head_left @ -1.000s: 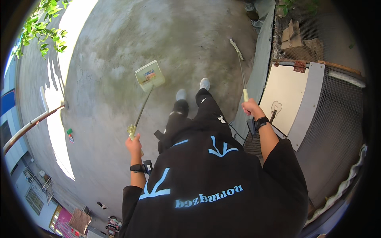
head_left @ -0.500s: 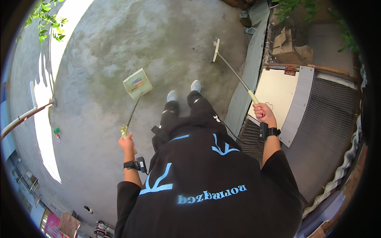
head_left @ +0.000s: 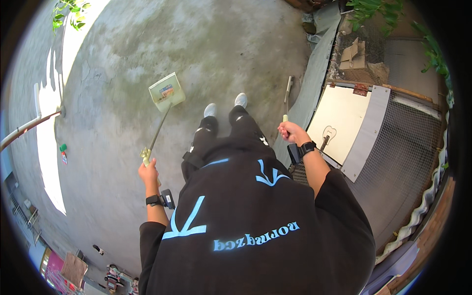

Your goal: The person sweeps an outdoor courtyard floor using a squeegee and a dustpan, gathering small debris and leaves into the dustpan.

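Note:
My left hand (head_left: 149,172) is wrapped round the pale handle of a long-handled dustpan (head_left: 173,93). Its cream pan, bearing a coloured sticker, is out in front of me, left of my feet; whether it touches the ground I cannot tell. In my right hand (head_left: 292,132) is the cream grip of a long-handled broom (head_left: 289,88). The broom's narrow head points away from me, near the sheet along the right side. Its shaft looks foreshortened, and I cannot tell whether the head touches the concrete. Dustpan and broom are well apart.
Wire-mesh enclosure (head_left: 413,142) with a cream panel (head_left: 339,120) stands close on my right, edged by a grey sheet (head_left: 317,69). A bottle with a green top (head_left: 64,154) is far left, near a rusty pipe (head_left: 29,129). Leaves hang at both upper corners.
My right hand has moved left, toward my body, and the broom has swung from slanting up-left to pointing nearly straight ahead. The dustpan has shifted slightly left in the view.

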Tool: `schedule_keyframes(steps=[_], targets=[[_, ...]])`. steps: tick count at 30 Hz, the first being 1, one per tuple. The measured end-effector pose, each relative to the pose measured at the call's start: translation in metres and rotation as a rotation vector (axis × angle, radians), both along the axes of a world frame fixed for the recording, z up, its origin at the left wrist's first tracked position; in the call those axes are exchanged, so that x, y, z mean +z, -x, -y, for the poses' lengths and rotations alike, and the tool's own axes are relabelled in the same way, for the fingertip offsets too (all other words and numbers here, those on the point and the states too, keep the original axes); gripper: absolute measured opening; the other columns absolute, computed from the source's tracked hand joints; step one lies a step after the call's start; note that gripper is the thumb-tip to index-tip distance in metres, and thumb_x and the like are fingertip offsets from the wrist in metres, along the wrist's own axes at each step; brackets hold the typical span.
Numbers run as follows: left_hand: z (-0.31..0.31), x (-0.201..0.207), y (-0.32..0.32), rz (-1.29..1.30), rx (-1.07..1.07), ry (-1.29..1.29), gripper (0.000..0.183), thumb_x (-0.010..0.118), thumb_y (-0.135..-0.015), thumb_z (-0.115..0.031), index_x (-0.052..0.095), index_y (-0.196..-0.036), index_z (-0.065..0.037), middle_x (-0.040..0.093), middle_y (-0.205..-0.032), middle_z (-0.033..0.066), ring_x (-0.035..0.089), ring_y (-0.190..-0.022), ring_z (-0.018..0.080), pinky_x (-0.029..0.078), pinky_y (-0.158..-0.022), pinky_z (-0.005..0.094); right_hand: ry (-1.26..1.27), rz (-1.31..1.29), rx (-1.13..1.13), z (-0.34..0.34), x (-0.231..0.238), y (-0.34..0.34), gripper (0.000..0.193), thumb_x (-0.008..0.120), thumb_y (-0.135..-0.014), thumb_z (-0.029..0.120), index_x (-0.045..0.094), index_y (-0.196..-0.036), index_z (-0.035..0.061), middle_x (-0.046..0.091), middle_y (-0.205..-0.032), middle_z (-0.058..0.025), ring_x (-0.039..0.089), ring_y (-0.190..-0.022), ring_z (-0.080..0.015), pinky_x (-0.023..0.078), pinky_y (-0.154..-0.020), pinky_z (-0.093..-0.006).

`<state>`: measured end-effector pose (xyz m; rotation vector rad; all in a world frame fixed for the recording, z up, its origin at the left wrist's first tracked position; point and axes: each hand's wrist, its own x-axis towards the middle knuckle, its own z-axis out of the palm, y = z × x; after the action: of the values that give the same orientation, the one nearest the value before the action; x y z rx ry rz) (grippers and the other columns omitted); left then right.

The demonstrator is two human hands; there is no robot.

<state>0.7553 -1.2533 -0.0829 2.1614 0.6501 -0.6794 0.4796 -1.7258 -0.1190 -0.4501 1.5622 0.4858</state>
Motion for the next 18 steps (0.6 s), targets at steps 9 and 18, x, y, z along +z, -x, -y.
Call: schedule_keyframes(steps=[9,18], targets=[[-0.006,-0.020,0.001,-0.038,0.033,-0.010,0.016,0.068,-0.076,-0.012,0.056,-0.074,-0.001,0.045,-0.051,0.0009,0.040,-0.037,0.0100,0.031,-0.035,0.0255,-0.128,0.268,-0.414,0.026,0.066,0.083,0.009,0.046,-0.084,0.005,0.041,-0.077,0.0086,0.033,-0.051,0.0084,0.029,-0.036,-0.0012,0.023,-0.032,-0.0156],[0.003,-0.010,-0.003,-0.067,0.051,-0.009,0.015,0.067,-0.076,-0.013,0.057,-0.076,-0.001,0.045,-0.052,0.0006,0.040,-0.037,0.0097,0.032,-0.036,0.0251,0.186,-0.043,-0.089,0.001,0.083,0.093,0.015,0.049,-0.078,0.004,0.039,-0.070,0.0103,0.037,-0.049,0.0063,0.029,-0.033,-0.0023,0.026,-0.032,-0.0170]])
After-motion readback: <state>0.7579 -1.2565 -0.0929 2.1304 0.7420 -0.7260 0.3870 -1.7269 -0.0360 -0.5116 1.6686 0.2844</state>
